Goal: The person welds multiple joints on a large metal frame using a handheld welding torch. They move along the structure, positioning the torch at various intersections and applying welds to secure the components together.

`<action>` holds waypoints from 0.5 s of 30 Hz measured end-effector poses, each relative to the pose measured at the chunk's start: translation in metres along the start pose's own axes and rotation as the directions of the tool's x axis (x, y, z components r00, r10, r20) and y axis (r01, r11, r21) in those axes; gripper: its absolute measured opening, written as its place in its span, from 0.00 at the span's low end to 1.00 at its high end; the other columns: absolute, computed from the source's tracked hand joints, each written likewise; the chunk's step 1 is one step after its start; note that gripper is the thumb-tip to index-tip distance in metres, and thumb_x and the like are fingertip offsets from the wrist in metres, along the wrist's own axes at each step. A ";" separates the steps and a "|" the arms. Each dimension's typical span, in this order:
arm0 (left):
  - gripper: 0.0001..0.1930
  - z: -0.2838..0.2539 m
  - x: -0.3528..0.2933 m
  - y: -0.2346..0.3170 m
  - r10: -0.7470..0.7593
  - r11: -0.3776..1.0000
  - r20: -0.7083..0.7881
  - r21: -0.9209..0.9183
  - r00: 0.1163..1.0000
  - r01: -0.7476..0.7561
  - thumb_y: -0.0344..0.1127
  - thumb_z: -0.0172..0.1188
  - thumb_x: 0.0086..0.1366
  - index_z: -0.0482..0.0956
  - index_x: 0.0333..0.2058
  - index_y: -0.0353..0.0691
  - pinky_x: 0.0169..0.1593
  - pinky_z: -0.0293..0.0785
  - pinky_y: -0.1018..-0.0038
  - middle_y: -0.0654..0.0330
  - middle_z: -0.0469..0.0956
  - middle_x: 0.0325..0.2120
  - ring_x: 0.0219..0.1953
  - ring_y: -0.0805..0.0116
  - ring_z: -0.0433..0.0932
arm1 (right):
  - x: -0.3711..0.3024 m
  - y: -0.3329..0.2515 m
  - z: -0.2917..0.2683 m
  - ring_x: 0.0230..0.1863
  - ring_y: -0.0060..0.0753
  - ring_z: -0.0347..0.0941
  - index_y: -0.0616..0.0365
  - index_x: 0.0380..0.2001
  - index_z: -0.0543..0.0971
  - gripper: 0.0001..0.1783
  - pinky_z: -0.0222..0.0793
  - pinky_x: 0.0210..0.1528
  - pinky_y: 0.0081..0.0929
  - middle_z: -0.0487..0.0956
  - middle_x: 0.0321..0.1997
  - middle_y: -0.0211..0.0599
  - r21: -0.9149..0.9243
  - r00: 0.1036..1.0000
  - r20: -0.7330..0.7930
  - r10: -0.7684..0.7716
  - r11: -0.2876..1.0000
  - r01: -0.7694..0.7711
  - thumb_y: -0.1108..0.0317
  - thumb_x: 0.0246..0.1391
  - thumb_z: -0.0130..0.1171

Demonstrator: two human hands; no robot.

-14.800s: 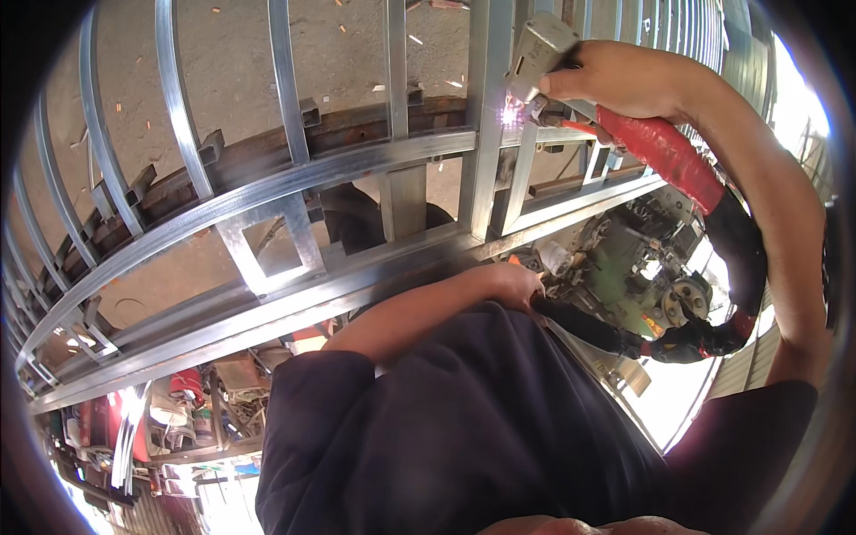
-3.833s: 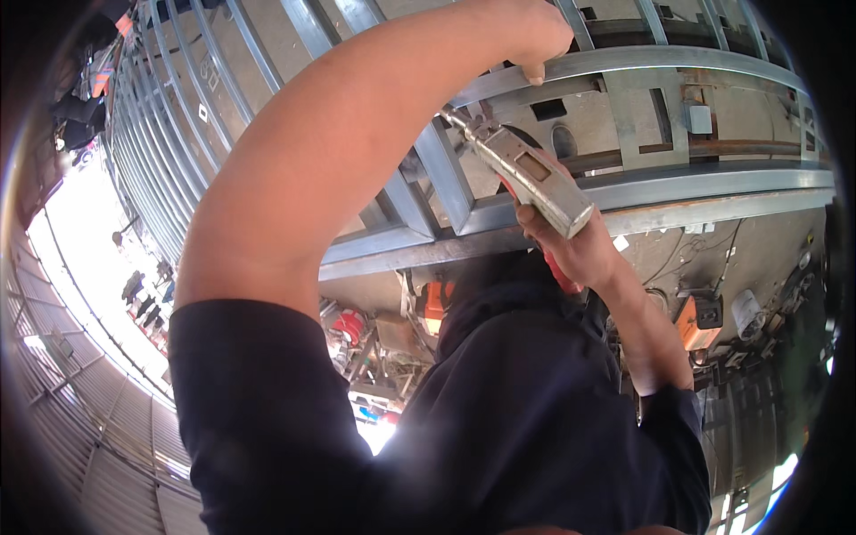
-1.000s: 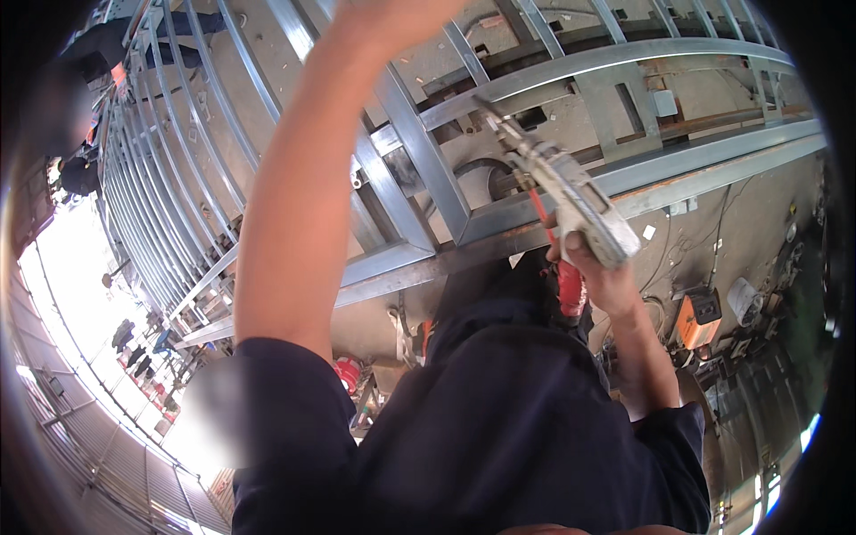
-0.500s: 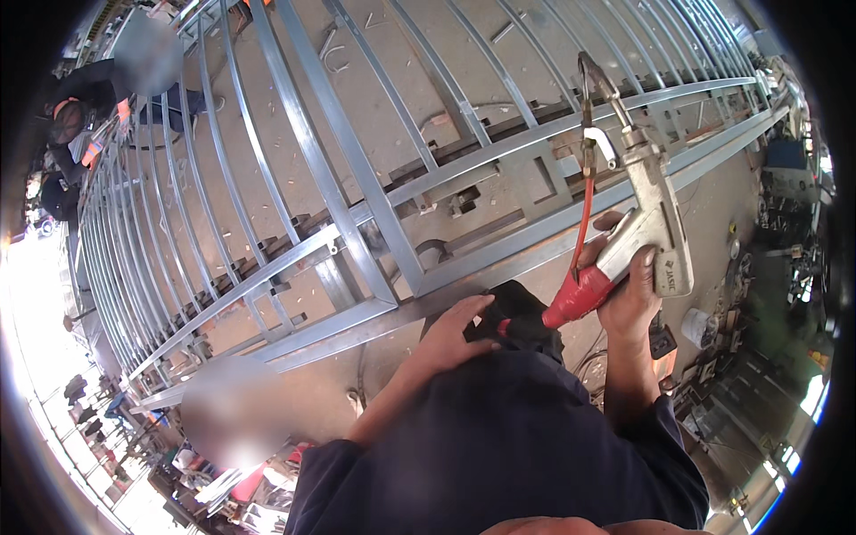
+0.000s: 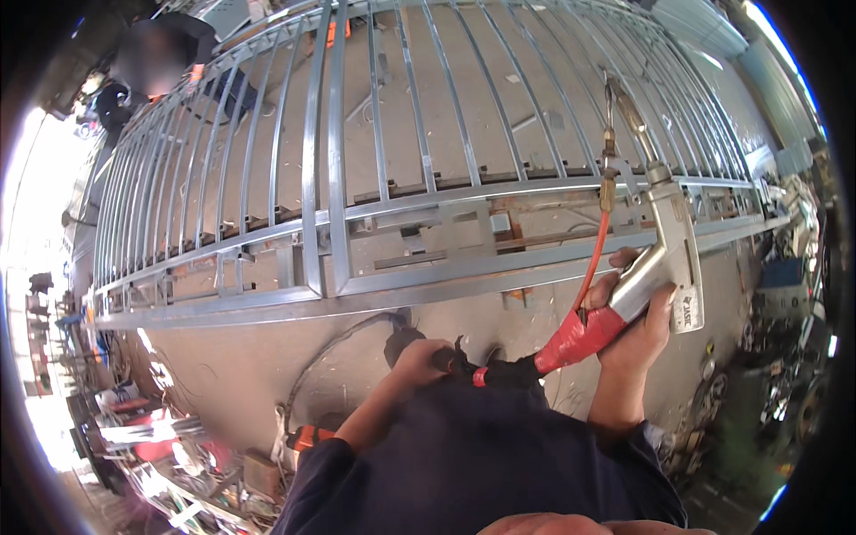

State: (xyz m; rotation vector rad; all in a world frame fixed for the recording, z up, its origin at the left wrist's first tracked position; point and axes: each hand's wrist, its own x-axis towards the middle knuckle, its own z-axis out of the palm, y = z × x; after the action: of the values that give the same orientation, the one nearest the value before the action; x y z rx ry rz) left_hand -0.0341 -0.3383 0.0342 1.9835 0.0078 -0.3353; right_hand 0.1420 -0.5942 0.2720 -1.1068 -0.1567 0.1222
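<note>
In my right hand [image 5: 644, 334] is a pale metal welding gun [image 5: 667, 236], its nozzle pointing up and away over the gate-like metal frame [image 5: 419, 275]. My fingers and thumb wrap round its grip, where red tape [image 5: 584, 339] covers the lower end. A thin orange-red hose [image 5: 595, 259] runs up beside the gun to a brass fitting. From the taped end a thick black-sleeved cable [image 5: 513, 373] passes across my front. My left hand [image 5: 419, 361] is closed round that cable, its fingers partly hidden by the dark sleeve.
Thin upright bars [image 5: 464, 116] fill the frame across the work area. Beyond it at the far left, a person [image 5: 192, 40] in dark clothes bends over the bars. Clutter lies along the right side, and a red-orange case [image 5: 312, 437] stands at lower left.
My view has swung, so the frame now lies more level. My left hand has gone from spread fingers near the cable to closed round it, farther left. The gun stays in my right hand.
</note>
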 end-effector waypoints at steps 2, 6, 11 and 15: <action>0.20 0.045 0.001 0.012 0.014 1.000 -0.067 0.004 0.998 -0.014 0.40 0.75 0.50 0.85 0.42 0.43 0.45 0.79 0.59 0.51 0.85 0.36 0.42 0.46 0.84 | -0.004 -0.016 -0.030 0.26 0.32 0.77 0.63 0.57 0.70 0.42 0.75 0.30 0.33 0.80 0.37 0.42 0.052 1.000 -0.019 0.012 0.999 -0.011 0.30 0.67 0.46; 0.24 0.118 0.007 0.025 0.023 0.997 -0.080 0.073 0.997 -0.017 0.41 0.76 0.49 0.83 0.46 0.42 0.46 0.79 0.59 0.52 0.85 0.36 0.42 0.48 0.84 | 0.004 -0.039 -0.084 0.31 0.37 0.81 0.66 0.55 0.72 0.38 0.79 0.29 0.37 0.78 0.48 0.49 0.102 0.990 0.139 -0.010 0.995 -0.005 0.37 0.66 0.55; 0.30 0.142 0.026 0.069 -0.060 0.975 0.071 0.216 0.996 0.043 0.47 0.76 0.54 0.80 0.53 0.39 0.56 0.77 0.61 0.47 0.82 0.49 0.53 0.48 0.81 | 0.023 -0.063 -0.135 0.27 0.36 0.81 0.69 0.54 0.73 0.42 0.78 0.26 0.33 0.79 0.45 0.48 0.163 0.968 0.248 -0.025 0.986 -0.016 0.34 0.63 0.58; 0.32 0.078 0.061 0.153 0.135 0.969 0.154 0.184 0.979 -0.163 0.45 0.72 0.59 0.76 0.61 0.40 0.62 0.73 0.61 0.47 0.76 0.59 0.60 0.50 0.77 | 0.044 -0.060 -0.155 0.23 0.32 0.78 0.69 0.54 0.73 0.47 0.76 0.25 0.28 0.80 0.31 0.45 0.150 0.891 0.453 0.019 0.984 -0.097 0.29 0.58 0.60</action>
State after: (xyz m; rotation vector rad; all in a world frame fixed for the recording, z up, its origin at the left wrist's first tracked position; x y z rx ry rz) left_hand 0.0303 -0.4825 0.1256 2.1360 -0.2730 -0.3890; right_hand 0.2155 -0.7488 0.2607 -0.8983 -0.5212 0.4413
